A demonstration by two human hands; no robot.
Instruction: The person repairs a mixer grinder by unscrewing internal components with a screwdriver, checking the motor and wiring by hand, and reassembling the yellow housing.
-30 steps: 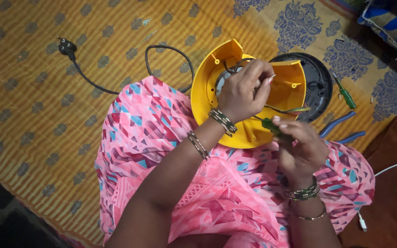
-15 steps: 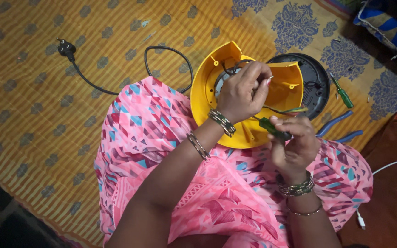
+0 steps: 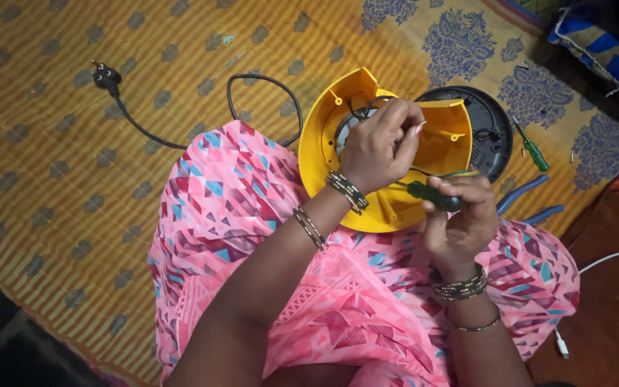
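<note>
Yellow appliance housing [image 3: 338,143] lay open side up on the person's lap, over pink patterned cloth [image 3: 252,215]. Left hand [image 3: 381,147] reached into the housing, fingertips pinched together, possibly on a small wire; the view was too poor to confirm. Right hand [image 3: 460,218], at the housing's near right edge, was closed around a green-handled screwdriver [image 3: 433,193]. Black round base [image 3: 492,132] lay just right of the housing; black plug [image 3: 106,76] well left.

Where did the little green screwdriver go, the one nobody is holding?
In the head view the small green screwdriver lies on the patterned mat at the right, just right of the black round base and above the blue-handled pliers.
</note>
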